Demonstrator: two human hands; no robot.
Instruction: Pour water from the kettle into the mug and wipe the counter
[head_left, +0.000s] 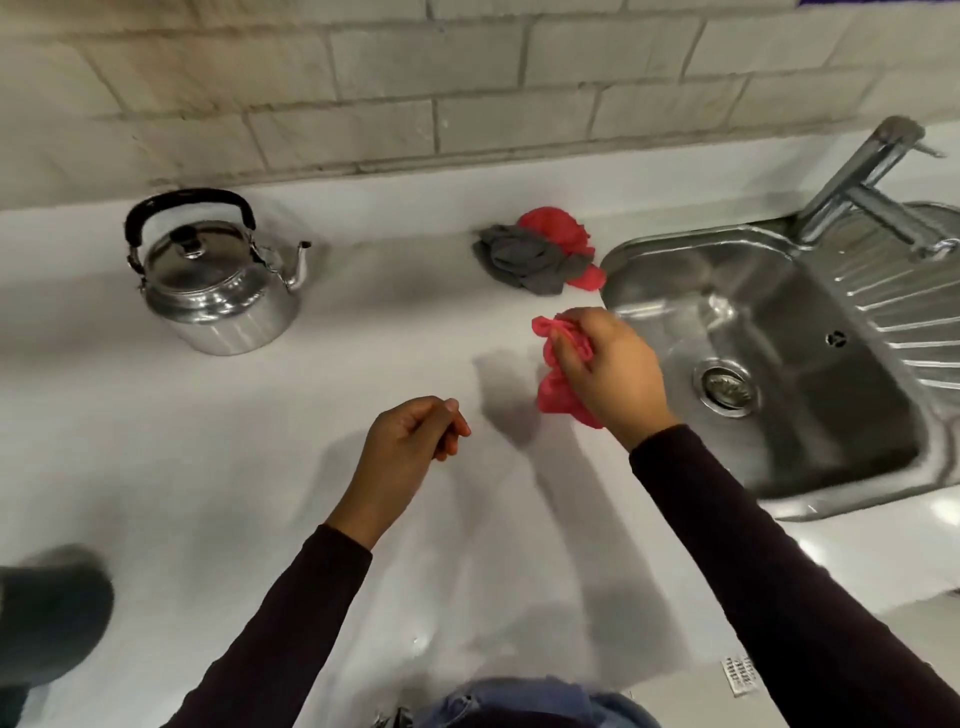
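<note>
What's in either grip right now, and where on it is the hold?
The right grip holds the red cloth, bunched around its middle; the left grip holds nothing.

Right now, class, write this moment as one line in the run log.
right hand: grips red cloth over counter | left hand: curled, holds nothing | kettle: upright, far left | spare cloths: bunched beside sink

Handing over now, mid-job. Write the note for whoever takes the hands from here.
Right hand grips a red cloth above the counter, beside the sink.
Left hand is curled, holding nothing.
Kettle stands upright at back left, no hand on it.
A dark blurred thing at the left edge may be the mug; whether it is filled cannot be told.
Done: cloth picked up. Left: wipe the counter; pour if the mug is empty.
</note>
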